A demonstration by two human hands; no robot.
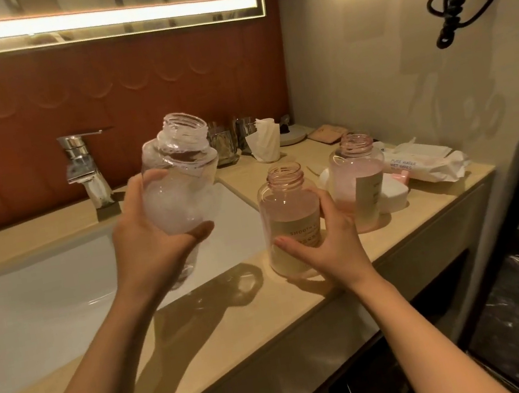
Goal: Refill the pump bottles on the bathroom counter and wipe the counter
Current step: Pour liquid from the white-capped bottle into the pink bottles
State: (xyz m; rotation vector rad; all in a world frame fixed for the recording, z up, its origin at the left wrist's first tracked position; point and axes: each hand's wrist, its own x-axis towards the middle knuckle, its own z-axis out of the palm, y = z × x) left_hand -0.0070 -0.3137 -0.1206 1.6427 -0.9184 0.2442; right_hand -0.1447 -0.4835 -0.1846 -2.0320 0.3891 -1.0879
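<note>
Over sink (46, 298): left hand (153, 243) grips clear bottle (180, 175); right hand (329, 239) holds pink bottle (289, 219).

There are three bottles (all with open necks, no pumps): one clear bottle (180, 175), one near pink bottle (290, 218) and one far pink bottle (358, 177). Two hands show, a left hand (153, 243) and a right hand (329, 239). One faucet (84, 169), one sink (30, 300), one wet wipes pack (422, 160), one crumpled tissue (265, 142) and two glasses (226, 145) stand by.

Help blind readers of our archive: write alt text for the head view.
A person's left hand holds a clear, foamy, capless plastic bottle tilted above the white sink, while the right hand grips a pink-tinted open bottle standing on the beige counter.
</note>
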